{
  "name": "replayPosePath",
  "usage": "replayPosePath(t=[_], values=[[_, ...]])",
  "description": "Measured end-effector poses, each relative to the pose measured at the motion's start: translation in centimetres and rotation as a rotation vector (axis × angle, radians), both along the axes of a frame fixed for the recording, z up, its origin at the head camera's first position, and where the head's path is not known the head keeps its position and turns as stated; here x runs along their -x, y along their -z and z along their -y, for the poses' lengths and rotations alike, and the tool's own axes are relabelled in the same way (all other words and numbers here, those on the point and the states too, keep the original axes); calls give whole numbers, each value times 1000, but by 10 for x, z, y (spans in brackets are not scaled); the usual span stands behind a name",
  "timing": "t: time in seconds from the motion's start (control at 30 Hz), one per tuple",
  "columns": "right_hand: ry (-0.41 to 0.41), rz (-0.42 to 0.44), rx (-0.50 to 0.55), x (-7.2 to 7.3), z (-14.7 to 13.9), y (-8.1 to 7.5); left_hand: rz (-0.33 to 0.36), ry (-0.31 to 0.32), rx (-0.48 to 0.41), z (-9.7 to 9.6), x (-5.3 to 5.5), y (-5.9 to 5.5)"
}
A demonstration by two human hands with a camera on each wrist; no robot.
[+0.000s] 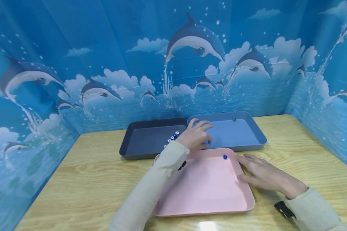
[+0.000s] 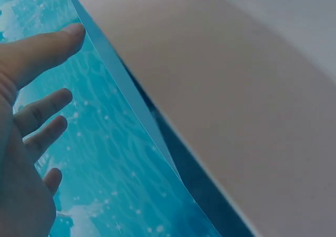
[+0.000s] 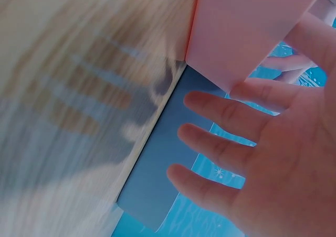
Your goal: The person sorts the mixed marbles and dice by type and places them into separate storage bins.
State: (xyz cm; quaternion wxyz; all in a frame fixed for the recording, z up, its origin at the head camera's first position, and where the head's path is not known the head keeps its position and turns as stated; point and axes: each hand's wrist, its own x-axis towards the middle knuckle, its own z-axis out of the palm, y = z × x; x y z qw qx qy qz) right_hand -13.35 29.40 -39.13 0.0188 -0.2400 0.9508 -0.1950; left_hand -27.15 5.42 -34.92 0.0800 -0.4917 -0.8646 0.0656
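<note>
My left hand [image 1: 195, 138] reaches over the front left part of the blue tray [image 1: 255, 131], fingers spread and bent a little downward. A small blue ball [image 1: 209, 142] shows just below its fingertips, inside that tray. In the left wrist view the fingers [image 2: 44, 108] stand apart with nothing between them. Against the right rim of the pink tray [image 1: 208, 186] lies my right hand [image 1: 261, 171], its fingers extended. A dark blue ball [image 1: 225, 157] sits near the far right corner of the pink tray.
To the left, a dark grey tray [image 1: 144, 138] holds several white and blue dice [image 1: 172, 138], partly hidden by the left forearm. A small green ball [image 1: 234, 119] is near the back of the blue tray. A dolphin-print curtain [image 1: 127, 80] hangs behind the wooden table [image 1: 84, 179].
</note>
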Motion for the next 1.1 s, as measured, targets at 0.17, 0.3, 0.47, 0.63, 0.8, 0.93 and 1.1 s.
replayPosePath(t=[0.17,0.3,0.47,0.63,0.8,0.93,1.1], values=[[-13,-15,6,0,0,0,38,-105,-13,3,12,-1],[-19,-19,13,0,0,0,70,-195,-53,7,21,-2],[-20,-16,12,0,0,1,112,-300,-99,13,33,-2],[-14,-8,6,-1,-1,1,147,-393,-124,17,45,-3],[-14,-11,6,-2,-1,1,193,-475,-92,17,50,-8],[-11,-18,2,-2,-3,1,214,-496,-86,11,51,-15],[-12,-9,8,-2,-2,0,210,-504,-74,7,51,-17]])
